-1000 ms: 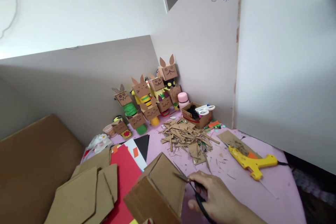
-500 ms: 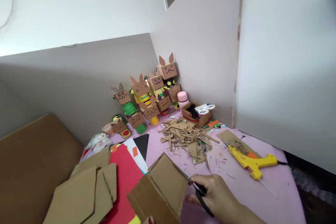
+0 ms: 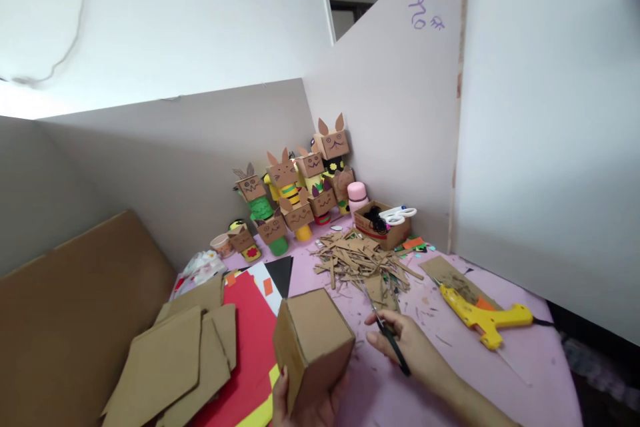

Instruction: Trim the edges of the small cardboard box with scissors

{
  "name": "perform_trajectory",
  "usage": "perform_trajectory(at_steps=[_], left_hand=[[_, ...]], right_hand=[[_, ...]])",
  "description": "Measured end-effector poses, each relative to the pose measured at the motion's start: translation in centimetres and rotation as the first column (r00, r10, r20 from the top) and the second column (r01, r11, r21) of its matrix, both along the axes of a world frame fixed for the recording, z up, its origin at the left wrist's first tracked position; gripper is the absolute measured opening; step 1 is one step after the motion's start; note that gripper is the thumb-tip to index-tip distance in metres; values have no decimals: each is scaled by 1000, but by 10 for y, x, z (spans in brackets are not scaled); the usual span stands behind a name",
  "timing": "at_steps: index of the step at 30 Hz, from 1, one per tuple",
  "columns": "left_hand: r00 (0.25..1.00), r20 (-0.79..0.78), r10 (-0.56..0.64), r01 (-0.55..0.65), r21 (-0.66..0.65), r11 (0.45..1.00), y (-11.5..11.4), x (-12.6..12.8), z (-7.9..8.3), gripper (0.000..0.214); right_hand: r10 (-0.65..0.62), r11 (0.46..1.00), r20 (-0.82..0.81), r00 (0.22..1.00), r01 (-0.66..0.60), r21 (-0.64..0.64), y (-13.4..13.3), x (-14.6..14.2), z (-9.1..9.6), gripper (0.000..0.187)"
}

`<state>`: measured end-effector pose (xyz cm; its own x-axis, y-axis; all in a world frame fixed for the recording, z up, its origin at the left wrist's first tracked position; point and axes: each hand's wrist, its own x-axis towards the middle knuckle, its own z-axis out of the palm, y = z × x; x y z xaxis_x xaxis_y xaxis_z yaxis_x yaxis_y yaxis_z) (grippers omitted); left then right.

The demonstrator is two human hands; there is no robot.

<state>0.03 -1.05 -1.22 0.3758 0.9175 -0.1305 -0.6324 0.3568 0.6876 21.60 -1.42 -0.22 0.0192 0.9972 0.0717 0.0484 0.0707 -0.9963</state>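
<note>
The left hand (image 3: 306,408) grips the cardboard box (image 3: 314,332) from below, fingers wrapped around its lower end, so the box stands upright just above the pink counter (image 3: 453,383), near the bottom edge of the view. Just right of the box, the right hand (image 3: 417,355) has its fingers closed on the black handles of the scissors (image 3: 389,340). The blades lie close together and point away from the person; they are clear of the box. Beyond the box and a little to its right lies a heap of cardboard scraps (image 3: 357,260), and further right a yellow glue gun (image 3: 483,317) rests on the counter. To the left of the box a red paper sheet (image 3: 247,347) lies partly under flat cardboard cutouts (image 3: 173,363), with a large brown board (image 3: 75,307) further left. Far behind the box a row of cardboard figures (image 3: 300,190) stands against the partition, beside a small carton (image 3: 383,230) holding white-handled shears (image 3: 397,215).
</note>
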Motion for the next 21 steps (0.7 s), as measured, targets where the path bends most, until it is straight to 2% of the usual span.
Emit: perform_trajectory(at_steps=[2,9,13,17,21], left_hand=[[998,50,-36,36,-8,999,4,-3,-4,42],[968,211,-133,136,1,991,9,-2,-16,35],[935,282,-216,224,2,975,1,9,-11,36],[938,264,-226,250,-62,966,-6,18,-5,43],[925,271,-266,290,-53,955,-8,19,-4,46]], right_hand=[[10,1000,-14,1000,-9,17,2,-2,-4,49],[76,993,-74,994,-69,94,0,-15,-17,52],[84,988,-94,992,-70,140,-2,-17,-20,50],[109,982,-123,986,-88,170,-4,-19,-21,47],[134,975,-147,980,-104,198,-6,-20,-19,42]])
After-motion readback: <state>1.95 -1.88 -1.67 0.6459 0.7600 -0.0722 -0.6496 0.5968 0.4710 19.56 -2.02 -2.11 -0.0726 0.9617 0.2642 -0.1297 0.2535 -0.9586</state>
